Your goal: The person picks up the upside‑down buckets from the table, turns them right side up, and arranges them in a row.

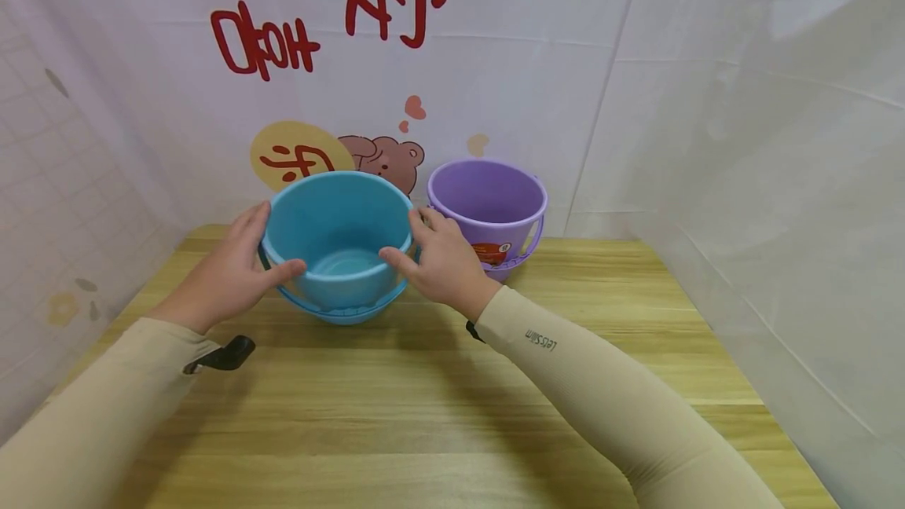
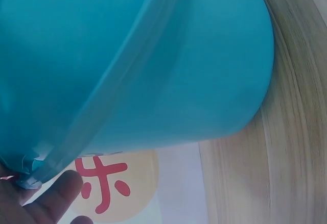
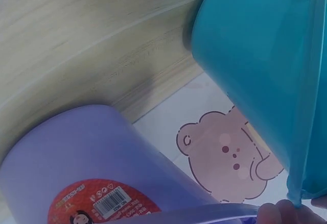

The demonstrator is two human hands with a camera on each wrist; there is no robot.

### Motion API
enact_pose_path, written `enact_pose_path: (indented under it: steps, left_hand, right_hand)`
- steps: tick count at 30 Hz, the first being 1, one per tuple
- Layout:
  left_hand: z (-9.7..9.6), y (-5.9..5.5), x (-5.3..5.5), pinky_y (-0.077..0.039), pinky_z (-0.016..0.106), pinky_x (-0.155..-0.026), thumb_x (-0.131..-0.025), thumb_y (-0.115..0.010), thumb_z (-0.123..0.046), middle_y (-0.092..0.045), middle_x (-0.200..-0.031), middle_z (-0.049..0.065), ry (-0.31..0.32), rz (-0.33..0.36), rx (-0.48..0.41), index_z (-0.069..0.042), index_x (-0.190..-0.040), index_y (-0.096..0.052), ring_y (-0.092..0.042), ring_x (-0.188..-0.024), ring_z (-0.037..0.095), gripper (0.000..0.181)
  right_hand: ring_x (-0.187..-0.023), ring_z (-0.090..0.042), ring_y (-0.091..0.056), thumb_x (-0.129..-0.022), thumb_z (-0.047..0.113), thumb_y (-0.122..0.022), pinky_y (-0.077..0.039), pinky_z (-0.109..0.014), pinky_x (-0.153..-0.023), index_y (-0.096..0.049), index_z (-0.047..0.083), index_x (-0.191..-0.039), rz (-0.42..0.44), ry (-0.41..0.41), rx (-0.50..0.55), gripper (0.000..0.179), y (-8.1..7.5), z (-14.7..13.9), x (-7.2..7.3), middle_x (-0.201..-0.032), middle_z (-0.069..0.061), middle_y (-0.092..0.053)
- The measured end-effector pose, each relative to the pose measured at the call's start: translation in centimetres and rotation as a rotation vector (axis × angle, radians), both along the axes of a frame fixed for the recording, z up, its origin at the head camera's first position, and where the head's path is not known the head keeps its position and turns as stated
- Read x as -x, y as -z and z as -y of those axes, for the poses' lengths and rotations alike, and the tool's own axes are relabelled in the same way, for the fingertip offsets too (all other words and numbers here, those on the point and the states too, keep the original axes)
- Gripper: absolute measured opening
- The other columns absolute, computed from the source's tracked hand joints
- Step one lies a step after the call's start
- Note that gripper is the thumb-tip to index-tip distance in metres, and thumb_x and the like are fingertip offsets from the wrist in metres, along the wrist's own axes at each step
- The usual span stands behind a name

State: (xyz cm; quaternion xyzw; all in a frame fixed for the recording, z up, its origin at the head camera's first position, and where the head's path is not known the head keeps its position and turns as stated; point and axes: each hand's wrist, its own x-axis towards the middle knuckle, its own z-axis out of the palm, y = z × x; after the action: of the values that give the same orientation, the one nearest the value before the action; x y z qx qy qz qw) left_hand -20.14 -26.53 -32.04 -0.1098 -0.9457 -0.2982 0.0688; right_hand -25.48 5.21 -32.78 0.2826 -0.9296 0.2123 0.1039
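A light-blue plastic bucket [image 1: 346,289] is upright on the wooden table, its mouth facing up and its handle [image 1: 311,308] hanging across the front. At its left side my left hand [image 1: 229,277] grips the rim, thumb over the near edge and fingers along the outside. My right hand [image 1: 452,265] holds the rim on the opposite side, with the thumb over the edge. Just right of that hand stands a purple bucket [image 1: 488,193], partly hidden behind it. In the right wrist view, a red label with a barcode [image 3: 112,203] shows on the purple bucket's wall.
The wooden table [image 1: 396,430] meets a white printed sheet [image 1: 509,93] at the back, with red characters and a cartoon bear [image 1: 396,163]. More white sheeting hangs along the left [image 1: 64,179] and right [image 1: 778,203] sides.
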Motion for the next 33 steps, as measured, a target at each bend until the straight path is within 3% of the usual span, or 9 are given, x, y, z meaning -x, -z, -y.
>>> enact_pose_path:
  steps: [5, 10, 14, 20, 24, 26, 29, 31, 33]
  left_hand:
    - [0.2, 0.0, 0.1, -0.046, 0.076, -0.099, -0.094, -0.071, -0.060, -0.010, -0.175, 0.023, 0.008, 0.027, 0.006, -0.012, -0.170, 0.003, -0.025, -0.152, 0.055, 0.116]
    - [0.3, 0.0, 0.1, -0.041, 0.078, -0.105, -0.096, -0.067, -0.061, -0.005, -0.176, 0.022, 0.004, 0.041, 0.015, -0.011, -0.170, 0.005, -0.025, -0.152, 0.055, 0.115]
    - [0.5, 0.0, 0.2, -0.038, 0.079, -0.107, -0.100, -0.064, -0.059, -0.011, -0.174, 0.024, 0.001, 0.046, 0.003, -0.011, -0.170, 0.002, -0.030, -0.150, 0.054, 0.108]
    - [0.4, 0.1, 0.3, -0.038, 0.079, -0.108, -0.100, -0.061, -0.062, -0.018, -0.171, 0.026, -0.010, 0.058, -0.005, -0.010, -0.170, -0.003, -0.031, -0.149, 0.053, 0.105]
    - [0.2, 0.2, 0.4, -0.039, 0.079, -0.108, -0.100, -0.061, -0.063, -0.019, -0.171, 0.025, -0.020, 0.051, -0.010, -0.011, -0.171, -0.003, -0.031, -0.149, 0.053, 0.105]
    - [0.1, 0.3, 0.4, -0.039, 0.079, -0.108, -0.100, -0.061, -0.063, -0.018, -0.172, 0.025, -0.027, 0.046, -0.012, -0.010, -0.171, -0.004, -0.031, -0.149, 0.053, 0.105]
    - [-0.2, 0.4, 0.4, -0.037, 0.079, -0.109, -0.099, -0.061, -0.065, -0.015, -0.173, 0.025, -0.040, 0.042, -0.011, -0.010, -0.170, -0.003, -0.028, -0.150, 0.053, 0.107]
    - [-0.5, 0.5, 0.4, -0.037, 0.080, -0.110, -0.098, -0.060, -0.067, -0.014, -0.174, 0.025, -0.047, 0.047, -0.011, -0.011, -0.171, -0.002, -0.028, -0.151, 0.054, 0.108]
    - [-0.7, 0.6, 0.3, -0.037, 0.080, -0.109, -0.098, -0.058, -0.069, -0.013, -0.174, 0.025, -0.053, 0.053, -0.011, -0.012, -0.171, -0.002, -0.028, -0.151, 0.055, 0.108]
  right_hand:
    - [-0.149, -0.038, -0.042, -0.105, 0.062, -0.051, -0.039, -0.049, -0.124, -0.038, 0.004, -0.162, -0.008, 0.015, -0.014, 0.083, 0.0, 0.2, -0.1, -0.165, -0.012, -0.041]
    - [-0.150, -0.037, -0.041, -0.100, 0.070, -0.053, -0.041, -0.049, -0.123, -0.034, 0.003, -0.164, 0.028, 0.022, -0.029, 0.094, -0.2, 0.7, -0.5, -0.169, -0.012, -0.037]
    - [-0.147, -0.038, -0.043, -0.098, 0.074, -0.053, -0.044, -0.049, -0.121, -0.031, 0.001, -0.164, 0.043, 0.014, -0.053, 0.101, -0.6, 1.3, -0.8, -0.169, -0.013, -0.036]
    - [-0.141, -0.035, -0.047, -0.098, 0.073, -0.053, -0.046, -0.048, -0.119, -0.034, 0.002, -0.164, 0.034, 0.043, -0.071, 0.098, -0.8, 1.6, -0.9, -0.166, -0.011, -0.041]
    - [-0.139, -0.035, -0.051, -0.099, 0.074, -0.050, -0.048, -0.047, -0.115, -0.034, 0.003, -0.164, 0.058, 0.077, -0.092, 0.098, -1.2, 1.9, -1.3, -0.159, -0.015, -0.051]
    - [-0.133, -0.034, -0.059, -0.100, 0.073, -0.049, -0.054, -0.045, -0.108, -0.035, 0.000, -0.163, 0.064, 0.089, -0.105, 0.098, -1.5, 2.2, -1.7, -0.149, -0.017, -0.061]
    - [-0.102, -0.028, -0.074, -0.102, 0.071, -0.047, -0.063, -0.038, -0.080, -0.034, -0.004, -0.162, 0.063, 0.102, -0.148, 0.097, -1.7, 2.9, -2.5, -0.106, -0.014, -0.078]
    - [-0.080, -0.023, -0.074, -0.103, 0.071, -0.046, -0.058, -0.032, -0.059, -0.033, -0.006, -0.161, 0.064, 0.106, -0.168, 0.098, -1.8, 3.3, -3.2, -0.075, -0.007, -0.072]
    - [-0.069, -0.021, -0.072, -0.103, 0.072, -0.043, -0.052, -0.030, -0.051, -0.031, -0.007, -0.162, 0.074, 0.118, -0.183, 0.099, -1.7, 3.7, -3.5, -0.060, -0.002, -0.061]
